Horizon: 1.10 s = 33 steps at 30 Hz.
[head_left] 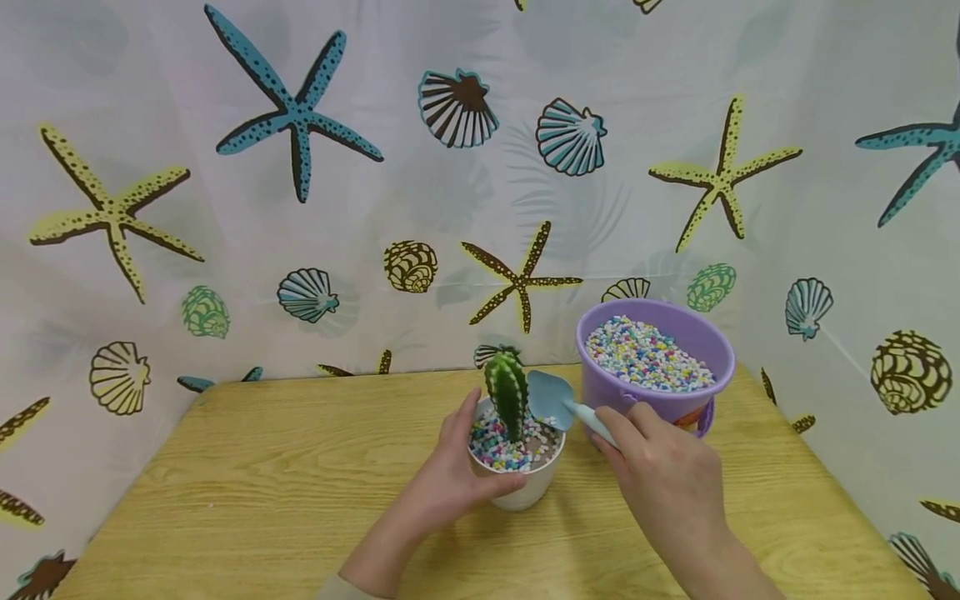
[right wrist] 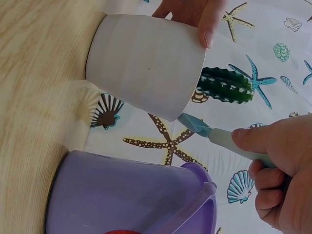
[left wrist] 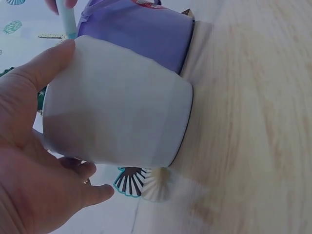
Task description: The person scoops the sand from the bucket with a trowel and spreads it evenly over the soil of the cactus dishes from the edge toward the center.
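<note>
1. Apparently, pebbles are being added: right hand grips a toy shovel at the cactus pot's rim.
2. Left hand clasps the pot, near the purple bucket.
3. Next, probably: cover the bare patch.

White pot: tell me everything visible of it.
The white pot is round, smooth, plastic-looking, narrowing toward its base. It stands upright on the table, left of the purple bucket. Inside, multicoloured pebbles surround a cactus, leaving a greyish patch partly bare. The left hand grips it near the rim; the blue shovel is at the rim's right side, contact unclear.
</note>
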### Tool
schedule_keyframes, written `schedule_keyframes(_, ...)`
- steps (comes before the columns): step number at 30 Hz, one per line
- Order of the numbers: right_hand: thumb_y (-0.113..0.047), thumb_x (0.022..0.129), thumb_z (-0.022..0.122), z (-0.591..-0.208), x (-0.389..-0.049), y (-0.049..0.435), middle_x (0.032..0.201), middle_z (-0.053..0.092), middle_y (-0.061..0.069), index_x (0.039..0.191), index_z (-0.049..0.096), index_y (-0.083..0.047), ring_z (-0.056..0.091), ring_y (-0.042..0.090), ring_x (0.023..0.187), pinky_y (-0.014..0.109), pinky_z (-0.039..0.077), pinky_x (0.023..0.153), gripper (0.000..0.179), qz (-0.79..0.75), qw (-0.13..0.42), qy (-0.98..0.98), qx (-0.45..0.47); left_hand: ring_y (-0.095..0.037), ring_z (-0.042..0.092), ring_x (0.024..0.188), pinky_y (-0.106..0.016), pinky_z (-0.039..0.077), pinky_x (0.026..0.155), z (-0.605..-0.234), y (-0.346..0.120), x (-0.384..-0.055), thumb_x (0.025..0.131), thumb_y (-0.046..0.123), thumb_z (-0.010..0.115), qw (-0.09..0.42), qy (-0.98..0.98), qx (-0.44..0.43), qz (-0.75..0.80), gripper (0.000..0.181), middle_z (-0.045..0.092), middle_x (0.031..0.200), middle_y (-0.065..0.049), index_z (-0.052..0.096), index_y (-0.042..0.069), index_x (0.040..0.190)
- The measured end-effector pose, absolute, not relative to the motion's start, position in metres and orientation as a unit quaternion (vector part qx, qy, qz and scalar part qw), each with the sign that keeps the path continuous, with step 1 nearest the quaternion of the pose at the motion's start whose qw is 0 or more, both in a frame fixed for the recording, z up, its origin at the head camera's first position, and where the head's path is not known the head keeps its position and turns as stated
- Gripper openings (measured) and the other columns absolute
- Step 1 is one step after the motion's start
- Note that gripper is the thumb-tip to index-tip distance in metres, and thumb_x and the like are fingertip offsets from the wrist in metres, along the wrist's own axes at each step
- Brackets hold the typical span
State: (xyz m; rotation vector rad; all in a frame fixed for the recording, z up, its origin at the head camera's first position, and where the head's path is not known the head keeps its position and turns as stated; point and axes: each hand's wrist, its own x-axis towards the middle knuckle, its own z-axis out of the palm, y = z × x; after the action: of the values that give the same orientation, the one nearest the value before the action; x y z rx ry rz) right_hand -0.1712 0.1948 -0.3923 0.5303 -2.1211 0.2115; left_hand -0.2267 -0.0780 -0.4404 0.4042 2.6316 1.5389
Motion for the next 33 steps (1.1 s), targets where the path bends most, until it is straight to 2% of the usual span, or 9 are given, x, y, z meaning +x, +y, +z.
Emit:
schedule_keyframes(5,-0.020,0.083,0.099,-0.3925,-0.1723,0.1946,0.084,0.062,0.001,0.117,0.083,-0.017,0.059,0.017,0.054,0.029,0.041,0.042,0.038,0.084,0.461,-0.857,0.214,-0.049,0.047,0.146,-0.065,0.042,0.120,-0.4432,-0.0742,-0.2289,0.078,0.044,0.103,0.023,0.857,0.128,0.498,0.136,0.026,0.168,-0.027,0.015,0.018,0.179)
schedule_keyframes(14,-0.019,0.081,0.101,-0.3921,-0.1731,0.1942,0.082,0.061,0.001,0.117,0.085,-0.017,0.056,0.016,0.052,0.029,0.040,0.042,0.040,0.084,0.471,-0.852,0.212,-0.052,0.035,0.156,-0.072,0.032,0.123,-0.4396,-0.0800,-0.2295,0.083,0.044,0.099,0.047,0.847,0.149,0.508,0.133,0.017,0.179,-0.022,0.010,0.023,0.179)
schedule_keyframes(22,-0.017,0.076,0.103,-0.3920,-0.1741,0.1958,0.084,0.063,0.003,0.116,0.084,-0.015,0.053,0.018,0.050,0.030,0.040,0.041,0.045,0.088,0.483,-0.845,0.212,-0.048,0.045,0.149,-0.065,0.039,0.122,-0.4370,-0.0773,-0.2315,0.078,0.047,0.102,0.036,0.866,0.128,0.482,0.136,0.027,0.172,-0.026,0.017,0.009,0.177)
schedule_keyframes(29,-0.013,0.076,0.102,-0.3896,-0.1747,0.1980,0.085,0.066,0.004,0.116,0.083,-0.012,0.057,0.019,0.050,0.032,0.042,0.040,0.045,0.093,0.487,-0.842,0.212,-0.049,0.046,0.148,-0.065,0.039,0.122,-0.4340,-0.0765,-0.2331,0.076,0.047,0.103,0.033,0.870,0.131,0.475,0.134,0.029,0.170,-0.027,0.023,0.005,0.175)
schedule_keyframes(33,-0.014,0.079,0.099,-0.3864,-0.1761,0.1995,0.087,0.067,0.004,0.116,0.081,-0.012,0.057,0.019,0.051,0.032,0.042,0.040,0.041,0.092,0.488,-0.842,0.210,-0.051,0.044,0.151,-0.067,0.038,0.122,-0.4344,-0.0771,-0.2341,0.077,0.046,0.102,0.031,0.866,0.141,0.478,0.133,0.026,0.174,-0.027,0.022,0.005,0.175)
